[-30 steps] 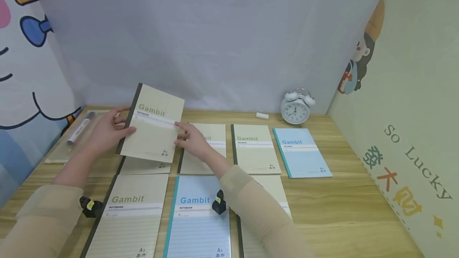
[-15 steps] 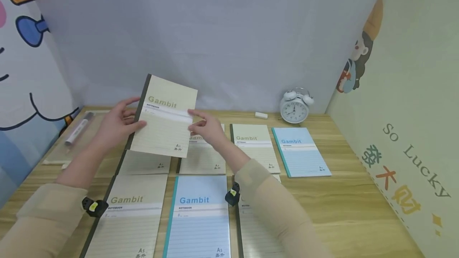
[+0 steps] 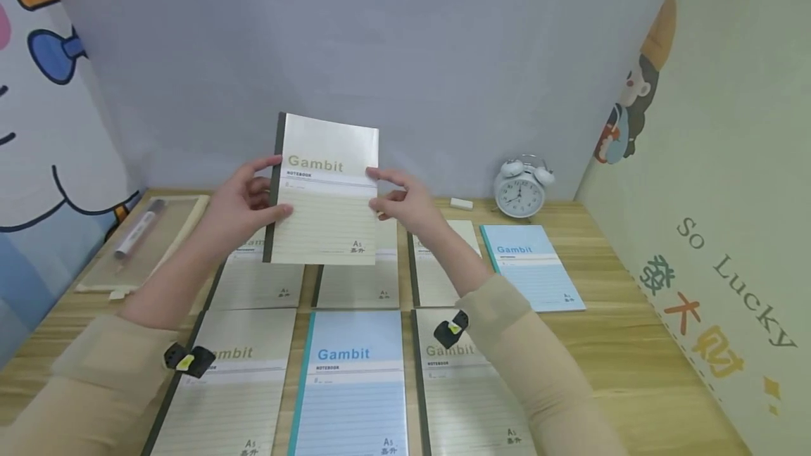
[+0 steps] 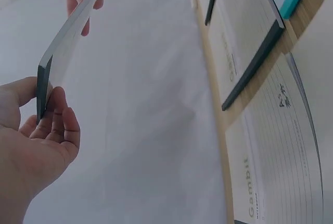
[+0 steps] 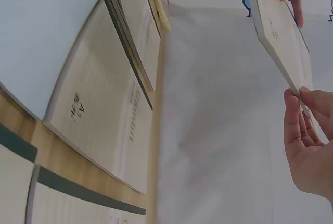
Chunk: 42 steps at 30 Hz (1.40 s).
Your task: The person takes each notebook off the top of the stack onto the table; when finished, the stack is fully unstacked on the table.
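Observation:
A cream notebook (image 3: 326,217) with a dark spine and "Gambit" on its cover is held up above the table, nearly upright. My left hand (image 3: 247,199) pinches its spine edge, thumb on the front cover and fingers behind. On the opposite edge, my right hand (image 3: 405,199) pinches it between thumb and fingers. Both wrist views show it edge-on, with the left hand (image 4: 47,135) at the dark spine and the right hand (image 5: 312,140) at the page edge. Below lie more cream notebooks (image 3: 256,287) and a blue notebook (image 3: 355,407), laid out in two rows.
Another blue notebook (image 3: 535,269) ends the back row at right. A white alarm clock (image 3: 521,192) and a white eraser (image 3: 462,203) stand at the table's back edge. At left lies a translucent pouch (image 3: 171,231) with a marker (image 3: 139,227). A pale curtain (image 3: 405,55) hangs behind.
Both hands have carried the cream notebook up and to the right, turning it from tilted to nearly straight. More of the back-left notebook and the pouch now shows.

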Each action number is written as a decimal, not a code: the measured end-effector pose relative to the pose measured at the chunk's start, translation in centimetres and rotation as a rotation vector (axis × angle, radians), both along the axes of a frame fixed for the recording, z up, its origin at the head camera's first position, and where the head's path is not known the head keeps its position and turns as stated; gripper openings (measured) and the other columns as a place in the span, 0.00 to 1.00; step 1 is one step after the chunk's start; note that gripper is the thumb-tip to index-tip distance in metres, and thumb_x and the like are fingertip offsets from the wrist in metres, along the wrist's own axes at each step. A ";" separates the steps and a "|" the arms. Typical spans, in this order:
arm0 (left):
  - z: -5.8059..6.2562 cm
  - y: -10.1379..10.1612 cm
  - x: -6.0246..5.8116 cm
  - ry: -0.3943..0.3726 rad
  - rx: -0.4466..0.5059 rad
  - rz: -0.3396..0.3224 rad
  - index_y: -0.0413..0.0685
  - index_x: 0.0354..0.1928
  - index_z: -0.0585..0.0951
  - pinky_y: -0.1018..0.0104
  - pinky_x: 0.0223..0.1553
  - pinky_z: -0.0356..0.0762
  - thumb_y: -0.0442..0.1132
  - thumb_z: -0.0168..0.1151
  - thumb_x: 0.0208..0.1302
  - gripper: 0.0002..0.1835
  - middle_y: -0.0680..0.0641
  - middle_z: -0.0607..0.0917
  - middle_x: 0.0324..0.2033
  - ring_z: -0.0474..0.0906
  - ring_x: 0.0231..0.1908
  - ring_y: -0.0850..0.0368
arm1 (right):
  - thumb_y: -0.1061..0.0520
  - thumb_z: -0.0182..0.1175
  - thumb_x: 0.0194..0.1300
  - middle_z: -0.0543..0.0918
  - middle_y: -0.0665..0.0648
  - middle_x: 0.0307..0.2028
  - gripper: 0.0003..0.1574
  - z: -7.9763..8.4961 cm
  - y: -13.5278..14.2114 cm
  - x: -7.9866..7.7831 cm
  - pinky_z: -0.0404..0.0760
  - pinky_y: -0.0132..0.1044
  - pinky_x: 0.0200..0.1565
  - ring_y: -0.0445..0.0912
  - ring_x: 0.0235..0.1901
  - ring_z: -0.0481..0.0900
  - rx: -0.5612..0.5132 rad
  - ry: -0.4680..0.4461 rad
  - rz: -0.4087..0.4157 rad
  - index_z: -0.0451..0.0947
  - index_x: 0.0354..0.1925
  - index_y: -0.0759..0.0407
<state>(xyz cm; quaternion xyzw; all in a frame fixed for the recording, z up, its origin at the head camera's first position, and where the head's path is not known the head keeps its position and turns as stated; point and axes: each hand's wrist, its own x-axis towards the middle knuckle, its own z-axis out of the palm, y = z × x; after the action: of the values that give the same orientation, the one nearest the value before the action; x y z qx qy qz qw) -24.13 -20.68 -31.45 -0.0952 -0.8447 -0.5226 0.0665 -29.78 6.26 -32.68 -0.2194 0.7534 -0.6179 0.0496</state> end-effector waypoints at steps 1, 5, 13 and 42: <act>0.2 0.3 0.2 -0.003 0.011 0.000 0.62 0.71 0.57 0.76 0.39 0.76 0.34 0.65 0.59 0.41 0.43 0.78 0.53 0.77 0.43 0.58 | 0.66 0.63 0.60 0.71 0.49 0.62 0.32 0.4 0.5 0.1 0.83 0.39 0.39 0.41 0.31 0.80 0.003 0.009 0.000 0.72 0.62 0.53; 1.0 1.7 0.9 0.004 0.079 -0.022 0.61 0.69 0.60 0.75 0.39 0.76 0.32 0.65 0.59 0.39 0.46 0.75 0.52 0.77 0.42 0.57 | 0.65 0.64 0.58 0.72 0.48 0.62 0.33 1.8 2.5 0.5 0.82 0.41 0.40 0.42 0.31 0.81 0.028 0.035 0.005 0.73 0.62 0.52; 2.1 4.3 1.5 0.060 0.086 -0.144 0.57 0.68 0.63 0.74 0.40 0.77 0.31 0.65 0.59 0.36 0.45 0.73 0.50 0.78 0.39 0.61 | 0.60 0.67 0.58 0.68 0.45 0.64 0.34 3.5 7.3 2.1 0.82 0.42 0.41 0.44 0.33 0.82 0.118 0.088 0.018 0.71 0.63 0.48; 1.3 15.3 4.2 0.279 -0.180 -0.379 0.52 0.67 0.65 0.68 0.41 0.73 0.38 0.71 0.54 0.39 0.55 0.81 0.37 0.74 0.37 0.62 | 0.71 0.66 0.53 0.76 0.51 0.40 0.40 3.5 21.1 6.7 0.79 0.27 0.36 0.41 0.35 0.77 0.381 0.343 0.099 0.66 0.64 0.63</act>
<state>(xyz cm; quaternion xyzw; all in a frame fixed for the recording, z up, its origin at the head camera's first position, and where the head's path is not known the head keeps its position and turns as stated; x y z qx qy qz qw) -19.90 -5.42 -30.18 -0.3285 -0.8376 -0.4300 0.0745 -23.12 27.39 -29.14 -0.3440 0.8420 -0.4155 -0.0082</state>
